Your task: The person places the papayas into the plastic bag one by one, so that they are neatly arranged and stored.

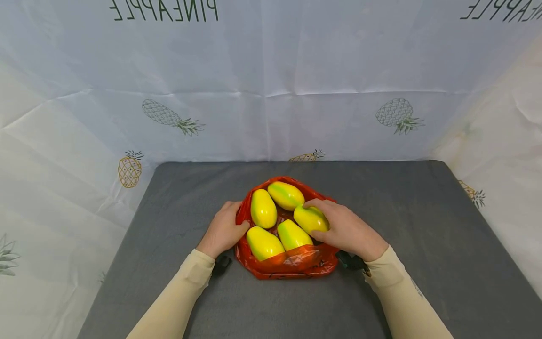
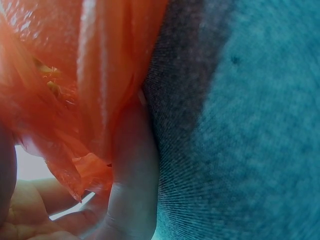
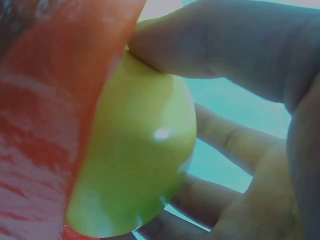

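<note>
A red plastic bag (image 1: 262, 268) lies with its mouth spread, and several glossy yellow-green mangoes (image 1: 263, 208) sit inside it. My left hand (image 1: 224, 228) grips the bag's left rim, thumb over the inner side; the left wrist view shows the thin film (image 2: 95, 100) bunched between thumb and fingers. At the bag's right side my right hand (image 1: 347, 230) holds one mango (image 1: 311, 218), its thumb on the near side and fingers on the far side. That same mango (image 3: 135, 145) fills the middle of the right wrist view, partly covered by the bag's red film (image 3: 45, 125).
The bag stands on a dark grey table (image 1: 169, 197). Behind it hangs a white cloth (image 1: 271, 61) printed with pineapples, which also runs down both sides. Dark wrist-worn devices (image 1: 222, 264) show under the cuffs.
</note>
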The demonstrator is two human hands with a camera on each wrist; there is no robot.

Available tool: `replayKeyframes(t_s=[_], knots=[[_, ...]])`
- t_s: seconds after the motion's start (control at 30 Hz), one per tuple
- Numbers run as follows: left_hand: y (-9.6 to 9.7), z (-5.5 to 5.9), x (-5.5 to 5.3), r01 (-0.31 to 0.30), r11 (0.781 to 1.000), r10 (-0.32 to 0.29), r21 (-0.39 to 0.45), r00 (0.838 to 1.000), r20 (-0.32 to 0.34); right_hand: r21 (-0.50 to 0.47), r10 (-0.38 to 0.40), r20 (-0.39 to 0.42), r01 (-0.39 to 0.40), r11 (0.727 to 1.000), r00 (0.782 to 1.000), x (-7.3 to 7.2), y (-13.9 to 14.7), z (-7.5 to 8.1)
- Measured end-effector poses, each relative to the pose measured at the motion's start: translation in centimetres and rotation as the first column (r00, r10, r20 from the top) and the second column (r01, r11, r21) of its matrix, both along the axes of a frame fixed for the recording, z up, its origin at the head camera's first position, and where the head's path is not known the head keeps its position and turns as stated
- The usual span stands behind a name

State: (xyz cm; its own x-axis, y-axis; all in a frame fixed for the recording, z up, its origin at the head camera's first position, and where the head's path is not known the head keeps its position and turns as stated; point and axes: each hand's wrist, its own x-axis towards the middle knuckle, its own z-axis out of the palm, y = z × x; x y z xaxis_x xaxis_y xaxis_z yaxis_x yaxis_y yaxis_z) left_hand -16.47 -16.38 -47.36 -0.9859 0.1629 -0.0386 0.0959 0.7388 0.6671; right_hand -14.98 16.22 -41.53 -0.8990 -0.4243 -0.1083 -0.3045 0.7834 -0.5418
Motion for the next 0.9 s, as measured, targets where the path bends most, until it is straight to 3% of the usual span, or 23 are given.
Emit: replayKeyframes(t_s=[0.67, 0.9], knots=[[-0.1, -0.2, 0.3, -0.011, 1.000, 0.011, 0.009, 1.000, 0.012, 0.005, -0.008, 0.032, 0.008, 1.000, 0.999, -0.2, -0.3, -1.5], [-0.3, -0.3, -0.3, -0.039, 0.999, 0.039, 0.012, 0.999, 0.024, -0.011, 0.004, 0.020, -0.004, 1.000, 1.000, -0.9, -0.1, -1.7]])
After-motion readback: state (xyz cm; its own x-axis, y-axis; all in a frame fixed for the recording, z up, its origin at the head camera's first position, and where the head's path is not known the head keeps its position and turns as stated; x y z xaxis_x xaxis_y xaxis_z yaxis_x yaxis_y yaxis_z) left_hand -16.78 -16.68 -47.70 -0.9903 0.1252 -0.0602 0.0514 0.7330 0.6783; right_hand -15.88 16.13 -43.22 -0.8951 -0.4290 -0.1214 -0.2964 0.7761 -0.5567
